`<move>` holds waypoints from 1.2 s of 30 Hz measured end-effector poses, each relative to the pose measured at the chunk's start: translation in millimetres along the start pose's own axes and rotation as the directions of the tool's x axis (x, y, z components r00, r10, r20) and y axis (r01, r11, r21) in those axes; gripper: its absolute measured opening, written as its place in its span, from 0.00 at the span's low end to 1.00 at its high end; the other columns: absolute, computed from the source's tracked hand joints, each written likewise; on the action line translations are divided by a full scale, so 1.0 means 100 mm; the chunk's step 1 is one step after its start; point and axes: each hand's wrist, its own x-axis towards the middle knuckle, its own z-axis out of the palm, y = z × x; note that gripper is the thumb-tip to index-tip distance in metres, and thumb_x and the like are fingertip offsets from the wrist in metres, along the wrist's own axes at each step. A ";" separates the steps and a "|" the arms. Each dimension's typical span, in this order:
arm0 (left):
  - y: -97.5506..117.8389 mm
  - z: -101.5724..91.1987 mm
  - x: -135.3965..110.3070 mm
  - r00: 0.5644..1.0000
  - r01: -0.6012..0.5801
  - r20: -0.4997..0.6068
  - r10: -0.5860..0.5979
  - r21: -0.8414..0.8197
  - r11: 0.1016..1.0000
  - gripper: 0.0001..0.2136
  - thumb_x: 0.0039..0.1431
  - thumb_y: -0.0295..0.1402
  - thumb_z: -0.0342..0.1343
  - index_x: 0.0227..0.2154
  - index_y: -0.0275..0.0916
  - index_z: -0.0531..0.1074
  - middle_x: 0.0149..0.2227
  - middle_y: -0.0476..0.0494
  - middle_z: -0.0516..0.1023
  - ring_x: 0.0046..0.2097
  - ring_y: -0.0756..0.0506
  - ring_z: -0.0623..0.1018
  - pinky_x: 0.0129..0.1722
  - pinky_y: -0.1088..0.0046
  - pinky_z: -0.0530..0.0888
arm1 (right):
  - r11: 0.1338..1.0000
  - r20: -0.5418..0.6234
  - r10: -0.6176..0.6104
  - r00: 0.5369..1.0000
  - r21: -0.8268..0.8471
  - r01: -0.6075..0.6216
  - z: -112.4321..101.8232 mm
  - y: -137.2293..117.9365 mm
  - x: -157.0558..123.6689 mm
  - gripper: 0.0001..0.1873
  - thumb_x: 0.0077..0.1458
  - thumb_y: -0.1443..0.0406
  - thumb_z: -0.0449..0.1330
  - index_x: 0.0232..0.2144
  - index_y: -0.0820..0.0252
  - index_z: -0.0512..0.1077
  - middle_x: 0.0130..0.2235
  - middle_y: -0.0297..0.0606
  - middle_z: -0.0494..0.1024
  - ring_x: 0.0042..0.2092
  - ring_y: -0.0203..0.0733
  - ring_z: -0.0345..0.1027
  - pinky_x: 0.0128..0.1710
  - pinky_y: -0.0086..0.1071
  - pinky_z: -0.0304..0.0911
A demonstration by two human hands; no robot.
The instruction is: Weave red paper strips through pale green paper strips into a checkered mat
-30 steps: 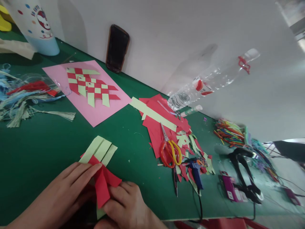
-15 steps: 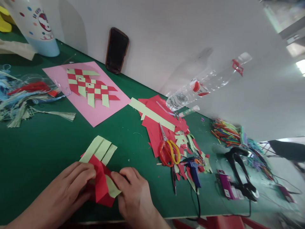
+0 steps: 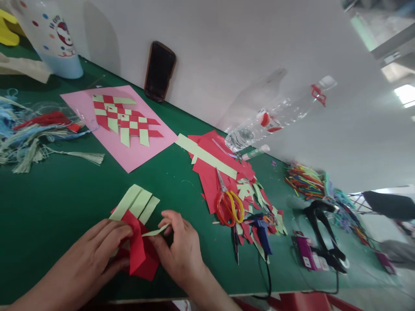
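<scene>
My left hand (image 3: 94, 255) lies flat with its fingers stretched out, pressing down a small weave of red strips (image 3: 141, 255) and pale green strips (image 3: 136, 203) near the table's front edge. My right hand (image 3: 180, 248) pinches the end of one pale green strip (image 3: 155, 232) and holds it lifted across the red strips. Three green strips fan out past my left fingertips.
A pink sheet with a finished red and green weave (image 3: 125, 121) lies further back. Red paper scraps and orange-handled scissors (image 3: 228, 203) sit to the right, beside a glue gun (image 3: 262, 235), a plastic bottle (image 3: 275, 119), a phone (image 3: 159, 71) against the wall and tassels (image 3: 35, 134).
My right hand moved up from the near edge to the weave's right side and lifted a green strip. The left hand stayed pressed on the weave.
</scene>
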 end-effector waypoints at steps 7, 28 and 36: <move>-0.04 0.01 -0.03 0.999 0.001 0.036 -0.001 0.005 1.000 0.14 0.73 0.48 0.53 0.52 0.48 0.73 0.48 0.46 0.84 0.48 0.41 0.83 0.48 0.64 0.80 | 0.997 0.135 0.071 0.988 0.005 -0.073 -0.01 -0.04 0.32 0.15 0.62 0.62 0.68 0.25 0.57 0.70 0.29 0.29 0.74 0.29 0.32 0.68 0.29 0.26 0.58; -0.05 0.00 -0.01 0.997 -0.068 0.026 0.066 0.090 0.994 0.18 0.74 0.51 0.51 0.56 0.52 0.77 0.47 0.50 0.84 0.45 0.45 0.82 0.47 0.70 0.78 | 0.953 0.182 -0.108 0.977 -0.261 0.154 -0.15 0.09 0.02 0.27 0.57 0.49 0.74 0.52 0.55 0.74 0.51 0.45 0.79 0.53 0.57 0.69 0.51 0.51 0.69; -0.04 -0.01 0.02 0.998 -0.058 0.038 0.055 0.089 0.994 0.18 0.73 0.51 0.51 0.57 0.54 0.77 0.47 0.50 0.84 0.44 0.45 0.82 0.46 0.72 0.77 | 0.948 0.131 -0.150 0.980 -0.261 0.180 -0.21 0.14 0.17 0.21 0.66 0.54 0.68 0.56 0.55 0.73 0.59 0.46 0.76 0.60 0.57 0.65 0.56 0.52 0.65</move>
